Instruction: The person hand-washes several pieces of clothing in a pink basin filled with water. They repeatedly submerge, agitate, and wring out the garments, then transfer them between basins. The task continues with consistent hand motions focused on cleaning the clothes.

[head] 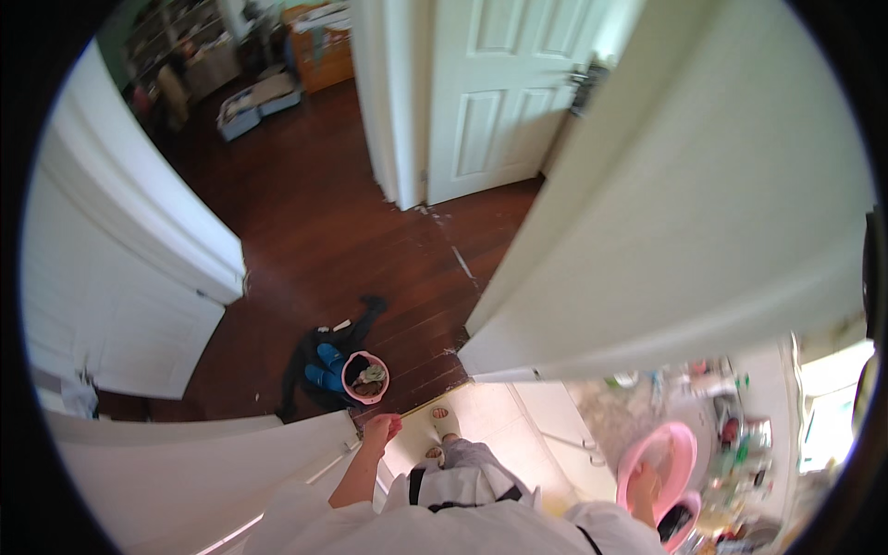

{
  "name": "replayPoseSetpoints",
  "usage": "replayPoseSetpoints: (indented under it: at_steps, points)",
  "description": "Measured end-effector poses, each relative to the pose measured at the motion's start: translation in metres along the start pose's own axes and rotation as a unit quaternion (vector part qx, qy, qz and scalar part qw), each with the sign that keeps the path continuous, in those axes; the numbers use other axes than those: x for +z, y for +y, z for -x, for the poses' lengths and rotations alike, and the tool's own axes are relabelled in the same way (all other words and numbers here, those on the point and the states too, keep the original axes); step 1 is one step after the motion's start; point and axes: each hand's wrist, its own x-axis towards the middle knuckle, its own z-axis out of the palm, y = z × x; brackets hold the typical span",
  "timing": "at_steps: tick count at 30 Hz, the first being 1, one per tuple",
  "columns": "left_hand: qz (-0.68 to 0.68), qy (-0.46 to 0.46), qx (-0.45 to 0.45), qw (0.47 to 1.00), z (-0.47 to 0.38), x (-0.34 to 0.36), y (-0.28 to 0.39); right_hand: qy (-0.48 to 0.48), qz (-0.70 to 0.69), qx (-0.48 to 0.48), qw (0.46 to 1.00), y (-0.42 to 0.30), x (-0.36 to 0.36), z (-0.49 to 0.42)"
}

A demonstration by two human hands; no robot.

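Note:
My left hand (383, 429) is raised by the doorway with its fingers loosely bent and nothing visible in it. On the floor ahead of it, just past the threshold, stands a small pink basin (366, 396) with dark and pale bunched cloth inside. My right hand (645, 480) reaches over the rim of a larger pink basin (678, 438) on the washstand at the right. The fingers lie within that basin's outline; whether they grip it is not clear. Below it, another pink tub (687, 512) contains something dark.
Blue slippers (323, 373) and a dark garment (300, 361) lie beside the small basin. White doors (513, 104) and a wall edge (499, 333) frame the passage. Bottles (746, 444) crowd the washstand. An open suitcase (260, 104) lies on the far wooden floor.

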Motion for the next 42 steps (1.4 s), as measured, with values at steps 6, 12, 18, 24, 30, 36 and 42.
replayPoseSetpoints:
  at_steps: [6,12,18,24,30,36,42]
  points:
    - [-0.091,-0.158,0.069,0.981,0.059,0.067,0.062,0.066,0.017,0.051,0.996,0.082,-0.041,0.051]
    - [-0.199,-0.252,0.058,0.945,0.113,0.122,0.06,0.101,-0.076,0.127,0.984,0.1,-0.063,0.099]
    - [-0.326,-0.314,0.049,0.89,0.142,0.156,0.048,0.133,-0.144,0.192,0.962,0.089,-0.072,0.116]
    - [-0.372,-0.342,0.051,0.862,0.168,0.206,0.029,0.14,-0.248,0.124,0.951,0.104,-0.085,0.106]
    - [-0.414,-0.353,0.1,0.833,0.223,0.306,-0.013,0.198,-0.288,0.192,0.917,0.171,-0.13,0.098]
    - [-0.371,-0.377,0.12,0.84,0.277,0.44,-0.08,0.259,-0.247,0.28,0.891,0.299,-0.177,0.111]
    - [-0.412,-0.399,0.113,0.811,0.28,0.535,-0.125,0.238,-0.28,0.438,0.821,0.385,-0.19,0.141]
